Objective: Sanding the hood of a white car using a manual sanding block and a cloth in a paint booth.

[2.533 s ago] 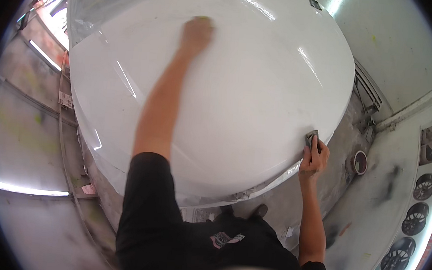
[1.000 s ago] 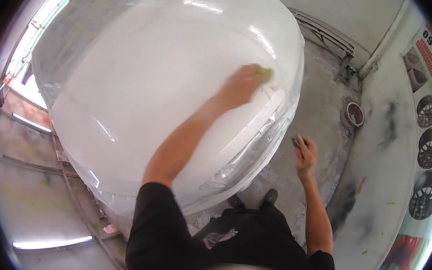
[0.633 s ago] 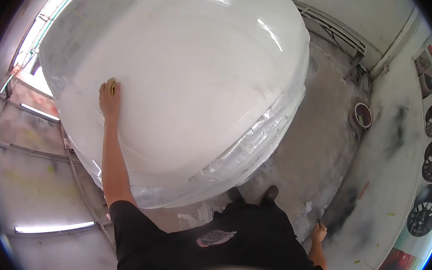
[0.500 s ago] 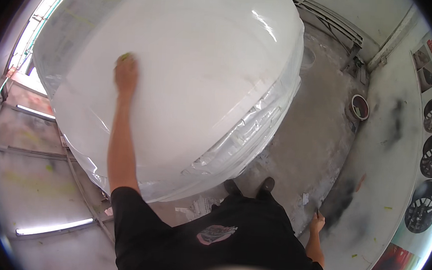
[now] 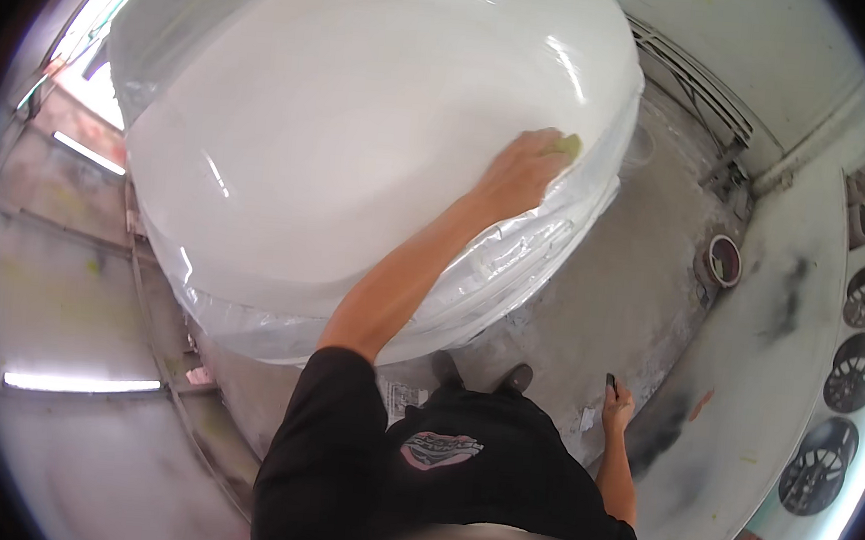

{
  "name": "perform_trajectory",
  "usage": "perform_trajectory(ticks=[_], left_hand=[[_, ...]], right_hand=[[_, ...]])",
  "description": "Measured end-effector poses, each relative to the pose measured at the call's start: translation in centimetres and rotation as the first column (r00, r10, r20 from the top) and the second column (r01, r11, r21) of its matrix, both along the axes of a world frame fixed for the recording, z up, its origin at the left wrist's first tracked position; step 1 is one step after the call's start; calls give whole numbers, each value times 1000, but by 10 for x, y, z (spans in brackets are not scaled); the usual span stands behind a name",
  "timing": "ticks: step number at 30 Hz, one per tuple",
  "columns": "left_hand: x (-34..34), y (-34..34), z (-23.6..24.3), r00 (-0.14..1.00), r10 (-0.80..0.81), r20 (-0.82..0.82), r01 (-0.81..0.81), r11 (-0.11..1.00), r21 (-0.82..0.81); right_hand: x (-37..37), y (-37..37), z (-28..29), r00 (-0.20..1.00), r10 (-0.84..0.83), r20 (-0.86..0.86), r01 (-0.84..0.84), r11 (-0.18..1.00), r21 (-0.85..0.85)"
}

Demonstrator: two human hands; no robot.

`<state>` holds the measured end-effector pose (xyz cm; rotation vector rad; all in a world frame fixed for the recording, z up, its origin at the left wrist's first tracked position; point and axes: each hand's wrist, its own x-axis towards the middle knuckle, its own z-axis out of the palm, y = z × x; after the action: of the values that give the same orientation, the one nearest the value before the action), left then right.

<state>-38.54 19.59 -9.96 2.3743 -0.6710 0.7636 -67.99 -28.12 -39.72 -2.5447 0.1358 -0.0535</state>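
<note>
Before me is a glossy white car hood (image 5: 331, 143), edged with clear plastic film (image 5: 450, 306). My left arm reaches across to the hood's right edge. There my left hand (image 5: 522, 173) is closed on a yellow-green cloth (image 5: 570, 146), pressed to the white surface near the film. My right hand (image 5: 620, 412) hangs low at my right side, off the car. Its fingers are wrapped round a small dark slim object (image 5: 612, 382) whose kind I cannot make out; most of it is hidden by the fingers.
A round bucket-like container (image 5: 723, 260) stands by the right wall. A metal rack (image 5: 692, 77) lies along the far wall. Wheel pictures (image 5: 820, 466) hang on the right. Lit tubes (image 5: 81, 384) line the left wall. Paper scraps (image 5: 403, 400) lie on the grey floor (image 5: 613, 273).
My left hand has swept the cloth from the hood's left part to its right edge. My right hand has risen slightly, its dark object still held. The view has shifted a little.
</note>
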Motion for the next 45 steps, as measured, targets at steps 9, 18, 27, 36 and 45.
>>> perform_trajectory(ticks=[9,18,27,36,45], left_hand=[[-192,306,55,429,902,44,-901,431,-47],[-7,180,6,582,695,422,-813,509,282],[65,-66,-15,918,396,-36,-328,806,493],[-138,139,-5,565,762,317,-824,541,168],[-201,147,-21,331,917,222,-942,336,18]], right_hand=[[-26,-74,-43,981,-20,-192,18,1000,-13],[47,-38,-29,996,-44,-75,55,988,142],[31,-2,-25,978,204,-34,-201,976,89],[-5,-112,-89,969,99,-225,-65,986,153],[16,-102,-83,957,65,-282,-24,989,146]])
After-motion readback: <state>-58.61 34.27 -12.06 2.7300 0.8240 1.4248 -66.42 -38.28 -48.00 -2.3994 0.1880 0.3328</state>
